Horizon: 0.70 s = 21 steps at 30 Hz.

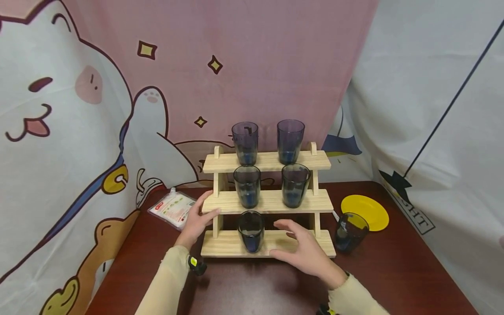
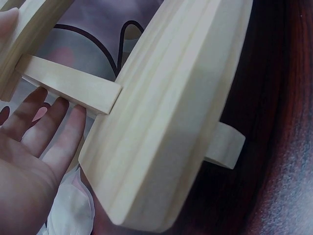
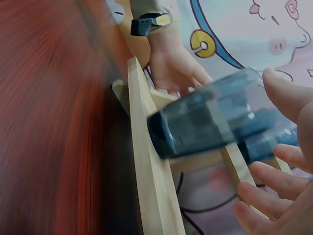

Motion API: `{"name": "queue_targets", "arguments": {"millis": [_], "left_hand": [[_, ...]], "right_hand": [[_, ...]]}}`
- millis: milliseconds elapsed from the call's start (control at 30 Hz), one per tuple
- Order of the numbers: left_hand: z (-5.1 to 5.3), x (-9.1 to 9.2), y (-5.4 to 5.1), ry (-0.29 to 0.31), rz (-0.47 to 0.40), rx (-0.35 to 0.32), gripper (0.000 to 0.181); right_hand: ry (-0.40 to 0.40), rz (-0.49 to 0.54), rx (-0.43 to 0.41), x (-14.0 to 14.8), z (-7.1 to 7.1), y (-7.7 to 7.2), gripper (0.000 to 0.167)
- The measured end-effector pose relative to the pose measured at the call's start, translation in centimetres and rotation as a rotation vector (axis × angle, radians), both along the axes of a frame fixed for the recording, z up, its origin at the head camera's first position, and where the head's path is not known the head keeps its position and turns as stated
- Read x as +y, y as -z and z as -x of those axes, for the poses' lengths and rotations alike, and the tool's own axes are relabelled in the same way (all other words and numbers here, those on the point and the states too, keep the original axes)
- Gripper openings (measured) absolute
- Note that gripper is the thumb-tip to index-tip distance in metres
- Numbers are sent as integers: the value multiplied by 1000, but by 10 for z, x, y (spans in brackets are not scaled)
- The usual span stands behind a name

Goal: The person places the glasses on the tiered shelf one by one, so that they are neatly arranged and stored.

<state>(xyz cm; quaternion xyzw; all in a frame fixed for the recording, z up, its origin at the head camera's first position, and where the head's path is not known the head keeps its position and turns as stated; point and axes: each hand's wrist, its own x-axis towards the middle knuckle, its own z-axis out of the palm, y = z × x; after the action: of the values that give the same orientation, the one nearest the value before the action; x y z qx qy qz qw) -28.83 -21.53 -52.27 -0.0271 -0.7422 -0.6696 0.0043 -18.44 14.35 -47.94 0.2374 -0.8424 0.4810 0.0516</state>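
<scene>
A three-tier wooden display rack (image 1: 226, 248) stands on the table, holding several dark tinted glasses. At its left end my left hand (image 1: 198, 218) grips the middle shelf, thumb on the board and fingers by the upright (image 2: 68, 82). One upright glass (image 1: 251, 232) is on the bottom shelf. Just right of it, apart from it, is my right hand (image 1: 301, 249), fingers spread and nothing held; the right wrist view shows that glass (image 3: 205, 120) before the open palm. Two glasses stand on the middle shelf, including the left one (image 1: 247, 188); two more occupy the top shelf (image 1: 267, 162).
Right of the rack, another dark glass (image 1: 350, 234) stands on the table, in front of a yellow plate (image 1: 366, 210). A white printed pouch (image 1: 173, 209) lies to the left, behind my left forearm. Printed cloth (image 1: 267, 65) hangs behind and along the sides of the table.
</scene>
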Motion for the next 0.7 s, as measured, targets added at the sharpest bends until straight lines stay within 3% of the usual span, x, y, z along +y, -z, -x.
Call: {"name": "queue_targets", "arguments": {"millis": [167,467,567,700], "left_hand": [[1,-1,2,-2,2,5,69],[1,0,2,-11,2,5,70],[1,0,3,-14,0,6,70],[1,0,3,-14,0,6,70]], "right_hand": [[66,-30,72,29,-12,-2,58],[244,-92,322,80,-25,-16,59],[338,-89,337,97,-26,-22,61],[508,-163,323,120,-24,-24,62]]}}
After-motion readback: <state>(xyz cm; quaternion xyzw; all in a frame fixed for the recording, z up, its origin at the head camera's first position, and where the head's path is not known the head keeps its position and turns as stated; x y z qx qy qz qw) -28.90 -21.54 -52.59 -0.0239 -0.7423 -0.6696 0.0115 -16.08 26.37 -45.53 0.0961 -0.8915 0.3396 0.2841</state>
